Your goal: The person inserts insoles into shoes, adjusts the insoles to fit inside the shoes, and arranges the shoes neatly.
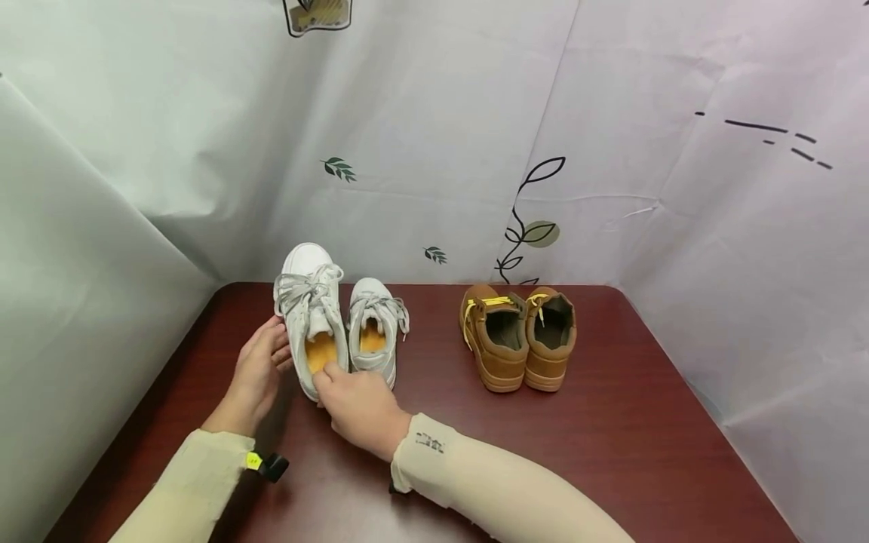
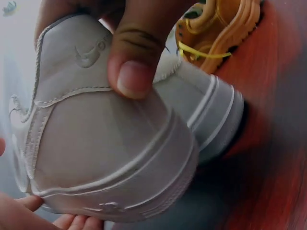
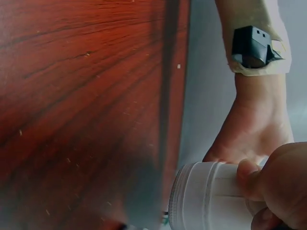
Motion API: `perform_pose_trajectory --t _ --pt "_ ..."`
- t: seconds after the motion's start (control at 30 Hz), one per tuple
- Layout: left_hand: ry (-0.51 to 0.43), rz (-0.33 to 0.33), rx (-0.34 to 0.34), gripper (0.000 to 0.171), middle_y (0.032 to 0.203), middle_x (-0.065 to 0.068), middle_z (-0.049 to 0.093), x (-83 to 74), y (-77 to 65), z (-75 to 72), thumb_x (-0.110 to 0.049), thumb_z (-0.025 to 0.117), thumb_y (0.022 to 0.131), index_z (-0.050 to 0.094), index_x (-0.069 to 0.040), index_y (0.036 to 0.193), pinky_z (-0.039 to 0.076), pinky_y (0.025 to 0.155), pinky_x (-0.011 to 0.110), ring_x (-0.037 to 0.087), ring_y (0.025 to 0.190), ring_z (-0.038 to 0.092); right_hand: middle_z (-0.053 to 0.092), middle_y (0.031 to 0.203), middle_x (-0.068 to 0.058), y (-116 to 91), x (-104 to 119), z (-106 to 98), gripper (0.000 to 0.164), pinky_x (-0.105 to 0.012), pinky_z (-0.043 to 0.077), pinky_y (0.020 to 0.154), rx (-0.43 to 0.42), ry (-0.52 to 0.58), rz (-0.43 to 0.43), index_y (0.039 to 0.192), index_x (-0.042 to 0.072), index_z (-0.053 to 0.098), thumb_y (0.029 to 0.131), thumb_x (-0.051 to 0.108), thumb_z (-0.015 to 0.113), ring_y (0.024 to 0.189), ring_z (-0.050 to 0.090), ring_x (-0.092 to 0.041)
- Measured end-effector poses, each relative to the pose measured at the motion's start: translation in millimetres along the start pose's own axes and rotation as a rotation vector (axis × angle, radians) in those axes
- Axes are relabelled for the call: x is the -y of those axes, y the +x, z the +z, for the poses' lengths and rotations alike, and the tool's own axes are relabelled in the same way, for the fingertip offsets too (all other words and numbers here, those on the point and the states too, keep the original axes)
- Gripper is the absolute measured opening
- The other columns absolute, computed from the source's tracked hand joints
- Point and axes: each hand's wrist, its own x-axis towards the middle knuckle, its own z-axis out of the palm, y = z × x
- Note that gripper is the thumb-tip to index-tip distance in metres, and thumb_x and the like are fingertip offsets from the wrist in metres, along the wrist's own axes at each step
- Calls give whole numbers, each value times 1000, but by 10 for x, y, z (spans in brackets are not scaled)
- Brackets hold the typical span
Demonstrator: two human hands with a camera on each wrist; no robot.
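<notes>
A white lace-up sneaker (image 1: 308, 317) with a yellow-orange insole is raised off the table, toe pointing away. My right hand (image 1: 363, 407) pinches its heel collar; in the left wrist view, the right thumb (image 2: 134, 79) presses on the outside of the heel (image 2: 96, 139). Along the sneaker's left side is my left hand (image 1: 256, 377), its extended fingers (image 2: 79, 223) touching near the sole edge. Part of these fingers is hidden behind the shoe. The matching white sneaker (image 1: 372, 305) stands on the table just to the right, partly behind my right hand.
A pair of brown shoes with yellow laces, one left (image 1: 502, 362) and one right (image 1: 550, 354), stands side by side at the back right of the dark red wooden table (image 1: 577, 460). White printed fabric (image 1: 421, 136) hangs behind and along both sides.
</notes>
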Motion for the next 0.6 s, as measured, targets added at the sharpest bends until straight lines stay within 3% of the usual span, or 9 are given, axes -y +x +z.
perform_pose_trajectory --t 0.13,0.3,0.5,0.6 --pt "75 -97 44 75 112 -11 55 84 116 -48 -35 44 104 3 -10 162 47 86 19 -2 94 58 55 90 7 21 30 110 36 -26 40 40 29 12 36 96 20 57 74 32 83 53 52 -10" --pt "148 -167 67 80 140 10 41 172 226 -57 -39 46 102 -1 -13 162 46 87 20 -1 96 56 55 92 3 53 46 208 41 -24 42 41 57 46 62 100 15 57 72 29 84 54 51 -9" --pt "206 -183 94 85 156 18 26 262 305 -60 -43 49 101 -2 -14 162 44 85 18 1 101 51 55 99 0 126 69 272 48 -21 41 40 115 112 127 113 11 55 76 24 82 53 52 -8" --pt "229 -157 123 82 159 17 24 312 320 -41 -39 50 103 0 -12 162 44 90 17 5 113 51 55 105 -2 169 81 287 53 -20 40 40 101 107 154 121 9 54 77 23 81 51 52 -8"
